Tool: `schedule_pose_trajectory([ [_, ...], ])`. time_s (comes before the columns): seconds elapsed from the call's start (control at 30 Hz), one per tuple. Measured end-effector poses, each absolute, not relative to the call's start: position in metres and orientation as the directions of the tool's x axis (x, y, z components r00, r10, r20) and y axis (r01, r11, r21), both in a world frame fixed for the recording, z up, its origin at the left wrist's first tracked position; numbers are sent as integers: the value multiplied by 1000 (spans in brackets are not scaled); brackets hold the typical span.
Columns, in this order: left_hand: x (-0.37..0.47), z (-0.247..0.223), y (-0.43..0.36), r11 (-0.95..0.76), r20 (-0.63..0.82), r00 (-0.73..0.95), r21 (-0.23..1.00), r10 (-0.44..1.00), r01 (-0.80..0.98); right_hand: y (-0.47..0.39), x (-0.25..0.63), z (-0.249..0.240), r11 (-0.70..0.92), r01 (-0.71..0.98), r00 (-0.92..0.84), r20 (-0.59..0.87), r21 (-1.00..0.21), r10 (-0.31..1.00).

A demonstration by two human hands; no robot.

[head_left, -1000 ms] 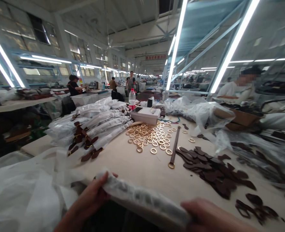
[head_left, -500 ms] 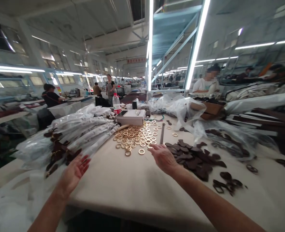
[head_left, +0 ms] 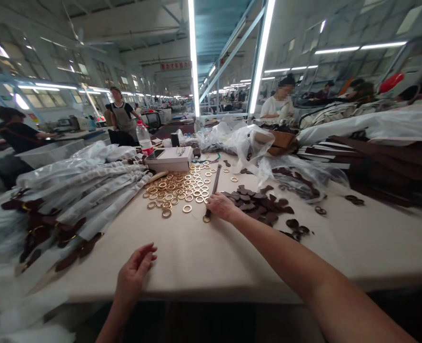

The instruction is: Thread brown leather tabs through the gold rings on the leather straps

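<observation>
My right hand (head_left: pixel 221 206) is closed on the near part of a narrow dark strap (head_left: pixel 216 178), with a gold ring (head_left: pixel 206 219) just below its fingers. Over the front part of the cloth-covered table (head_left: pixel 182 262), my left hand (head_left: pixel 135 269) is empty, its fingers apart and slightly curled. Many gold rings (head_left: pixel 175 186) lie in a loose pile left of the strap. To the right of my right hand is a heap of dark brown pieces (head_left: pixel 261 202).
Plastic-wrapped straps (head_left: pixel 100 186) cover the table's left side. Behind the rings stand a white box (head_left: pixel 171 159) and a bottle (head_left: pixel 145 140). Plastic bags (head_left: pixel 293 181) lie at the right, near a brown carton (head_left: pixel 280 142). People (head_left: pixel 123 114) are in the background.
My right hand has closed on the strap's near part. My left hand has moved away from the wrapped straps, nearer the table's front. The view has shifted to the right.
</observation>
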State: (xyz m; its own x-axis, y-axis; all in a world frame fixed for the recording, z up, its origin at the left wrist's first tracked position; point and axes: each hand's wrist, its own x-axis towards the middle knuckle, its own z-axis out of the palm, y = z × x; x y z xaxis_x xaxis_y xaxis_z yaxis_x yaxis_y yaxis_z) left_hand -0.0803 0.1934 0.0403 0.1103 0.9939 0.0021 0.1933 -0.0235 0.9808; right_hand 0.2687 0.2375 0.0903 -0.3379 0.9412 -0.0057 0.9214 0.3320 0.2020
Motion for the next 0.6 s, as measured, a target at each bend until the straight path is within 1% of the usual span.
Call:
schedule_pose_trajectory([
  [0.13,-83,42,191,-17,-3,102,981,995,194,241,271,91,327,932,-337,41,155,941],
  [0.2,-83,42,191,-19,-1,103,980,995,196,237,275,92,290,949,-303,98,125,948],
  [0.27,-83,40,191,-29,6,108,978,994,207,231,281,96,214,972,-229,173,100,958],
  [0.3,-83,39,191,-33,9,110,976,994,214,228,285,101,150,988,-155,246,39,957],
  [0.33,-83,38,191,-36,12,111,974,994,222,225,290,107,84,994,-54,342,-73,938],
  [0.37,-84,38,190,-38,12,112,972,994,231,223,296,116,42,970,71,448,-238,891],
  [0.4,-85,37,190,-39,12,112,970,994,241,222,304,127,54,900,213,543,-434,812],
  [0.43,-85,37,190,-37,9,109,967,994,252,221,313,139,130,778,361,607,-615,708],
  [0.47,-86,37,191,-33,5,106,964,994,264,220,323,154,259,627,491,631,-734,601],
  [0.5,-87,37,191,-30,2,101,960,995,278,218,335,170,401,481,593,627,-779,506],
  [0.53,-88,37,192,-27,-3,101,955,995,296,215,348,186,528,351,675,600,-773,429],
  [0.6,-90,35,193,-24,-11,105,941,994,336,200,375,222,708,177,791,526,-684,311],
])
